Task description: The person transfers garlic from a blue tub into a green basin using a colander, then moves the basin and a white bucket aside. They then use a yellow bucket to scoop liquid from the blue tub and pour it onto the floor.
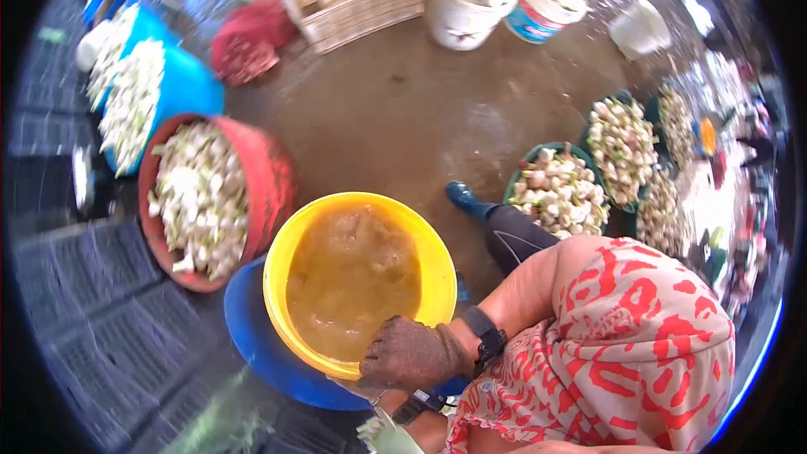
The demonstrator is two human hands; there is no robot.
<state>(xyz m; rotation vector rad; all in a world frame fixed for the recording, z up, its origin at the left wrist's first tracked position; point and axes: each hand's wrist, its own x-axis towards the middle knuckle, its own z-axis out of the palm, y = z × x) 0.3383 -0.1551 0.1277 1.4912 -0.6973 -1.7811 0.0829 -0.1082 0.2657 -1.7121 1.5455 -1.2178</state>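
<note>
My right hand (pixel 416 355), in a dark wet glove with a black band at the wrist, is closed in a fist over the near rim of a yellow bucket (pixel 445 261). What its fingers hold, if anything, is hidden. My left hand (pixel 368 388) is mostly covered beneath it, with another black band (pixel 412 408) at the wrist; its fingers do not show clearly. The bucket holds murky brown water (pixel 353 277). Below my left wrist is a pale green-white piece (pixel 388 435), blurred and cut off by the frame.
A blue tub (pixel 252 353) stands under the bucket. Around it are a red tub (pixel 273 172) of white bulbs, blue tubs (pixel 193 84) of pale stalks, and green baskets (pixel 513 181) of bulbs. White buckets (pixel 462 29) and a slatted crate (pixel 361 0) stand across the wet floor (pixel 361 118).
</note>
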